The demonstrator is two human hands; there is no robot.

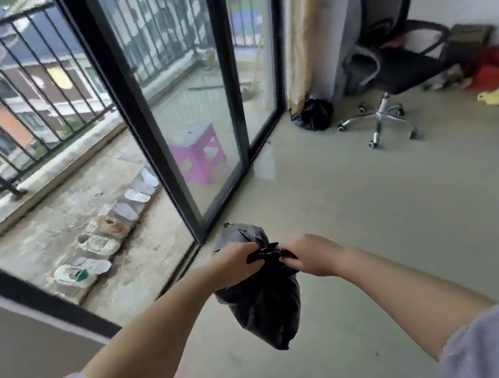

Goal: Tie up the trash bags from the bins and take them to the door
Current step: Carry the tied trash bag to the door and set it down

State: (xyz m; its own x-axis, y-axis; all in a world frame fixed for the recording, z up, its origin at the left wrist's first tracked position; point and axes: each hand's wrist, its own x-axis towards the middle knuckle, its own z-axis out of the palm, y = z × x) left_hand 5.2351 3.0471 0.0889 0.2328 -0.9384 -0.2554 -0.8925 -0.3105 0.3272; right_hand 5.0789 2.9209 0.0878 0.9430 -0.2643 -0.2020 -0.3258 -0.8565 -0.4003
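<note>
Nearby, sliding glass door (pixel 203 103); both hands' (pixel 236 266) grip pinches black trash bag (pixel 262 306).

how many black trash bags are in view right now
2. One black trash bag hangs between the left hand and right hand, which grip its neck. The other bag sits on the floor by the curtain. More may be out of view.
</note>
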